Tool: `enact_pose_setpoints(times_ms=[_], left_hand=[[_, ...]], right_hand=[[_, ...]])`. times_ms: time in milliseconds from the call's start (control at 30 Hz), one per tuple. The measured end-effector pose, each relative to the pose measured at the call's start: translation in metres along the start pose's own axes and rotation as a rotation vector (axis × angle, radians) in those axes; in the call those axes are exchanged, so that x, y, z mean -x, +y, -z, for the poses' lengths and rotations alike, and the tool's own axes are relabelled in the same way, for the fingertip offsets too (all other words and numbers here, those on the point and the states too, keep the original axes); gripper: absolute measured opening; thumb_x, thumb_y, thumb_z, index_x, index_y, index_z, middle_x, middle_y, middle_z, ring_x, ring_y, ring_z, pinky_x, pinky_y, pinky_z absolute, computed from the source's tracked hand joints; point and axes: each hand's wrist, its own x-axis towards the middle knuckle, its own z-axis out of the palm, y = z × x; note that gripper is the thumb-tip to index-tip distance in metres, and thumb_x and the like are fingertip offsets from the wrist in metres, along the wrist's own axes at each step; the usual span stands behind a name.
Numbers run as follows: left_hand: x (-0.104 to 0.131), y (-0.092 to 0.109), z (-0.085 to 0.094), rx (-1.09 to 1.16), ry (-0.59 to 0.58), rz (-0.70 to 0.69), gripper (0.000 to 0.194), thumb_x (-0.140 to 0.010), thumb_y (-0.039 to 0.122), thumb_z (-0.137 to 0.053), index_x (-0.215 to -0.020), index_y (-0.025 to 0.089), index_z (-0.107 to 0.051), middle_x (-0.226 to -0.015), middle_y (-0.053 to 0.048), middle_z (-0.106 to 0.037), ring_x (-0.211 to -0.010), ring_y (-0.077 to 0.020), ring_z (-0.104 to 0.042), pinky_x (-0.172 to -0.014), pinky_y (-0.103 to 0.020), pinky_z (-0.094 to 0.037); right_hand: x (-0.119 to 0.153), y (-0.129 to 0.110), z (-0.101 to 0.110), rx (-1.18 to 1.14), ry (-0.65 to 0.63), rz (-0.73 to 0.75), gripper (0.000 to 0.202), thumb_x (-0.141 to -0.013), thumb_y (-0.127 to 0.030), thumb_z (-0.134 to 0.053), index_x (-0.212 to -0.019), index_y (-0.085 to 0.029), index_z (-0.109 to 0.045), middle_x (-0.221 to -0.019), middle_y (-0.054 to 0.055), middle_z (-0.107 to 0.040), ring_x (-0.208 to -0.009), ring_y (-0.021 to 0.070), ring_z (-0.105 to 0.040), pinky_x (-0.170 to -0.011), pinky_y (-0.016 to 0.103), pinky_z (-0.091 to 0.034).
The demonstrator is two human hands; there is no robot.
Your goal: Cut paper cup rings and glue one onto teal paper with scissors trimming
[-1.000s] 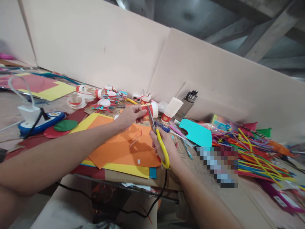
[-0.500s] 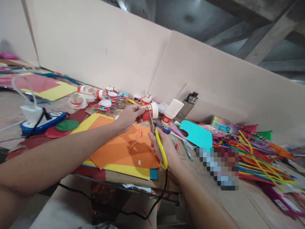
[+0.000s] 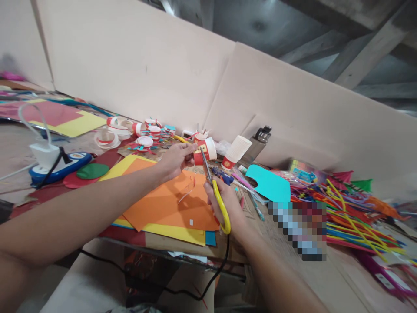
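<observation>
Two grips are clamped above the bench: the left hand on the cup, the right hand on the scissors, which could nick the left hand if the round cup turns.

Left hand holds cup, right hand scissors.

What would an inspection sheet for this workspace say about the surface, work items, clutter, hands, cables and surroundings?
Surface: brown tabletop, partly covered by orange paper.
Work items: red-and-white cup; yellow-handled scissors, blades at the cup's side.
Clutter: cup stack, cyan sheet, colourful strands.
Hands: left hand holds the cup; right hand grips the scissors.
Cables: white cable looping at left; black cable hanging below the table edge.
Surroundings: pale panels behind the table.
</observation>
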Motion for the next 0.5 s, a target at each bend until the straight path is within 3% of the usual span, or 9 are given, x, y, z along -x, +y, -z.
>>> enact_pose_setpoints(times_ms=[233, 500], left_hand=[[0.0031, -0.0032, -0.0031, -0.063, -0.026, -0.087, 0.032, -0.075, 0.031, -0.077, -0.063, 0.014, -0.053, -0.053, 0.003, -0.051, -0.044, -0.0051, -0.045, -0.043, -0.017, -0.038], [0.0047, -0.0020, -0.0040, -0.058, -0.031, -0.060, 0.030, -0.076, 0.032, -0.075, -0.065, 0.013, -0.055, -0.055, 0.002, -0.054, -0.045, -0.0058, -0.047, -0.043, -0.017, -0.039]], right_hand=[[-0.0026, 0.0014, -0.0002, -0.045, -0.007, -0.006, 0.026, -0.091, -0.043, -0.044, -0.075, -0.022, -0.046, -0.057, -0.004, -0.051, -0.049, 0.0108, -0.046, -0.047, 0.021, -0.034], [0.0015, 0.0021, -0.0016, -0.006, 0.009, -0.040, 0.027, -0.091, -0.042, -0.042, -0.073, -0.022, -0.046, -0.054, -0.004, -0.050, -0.047, 0.0108, -0.044, -0.046, 0.022, -0.033]])
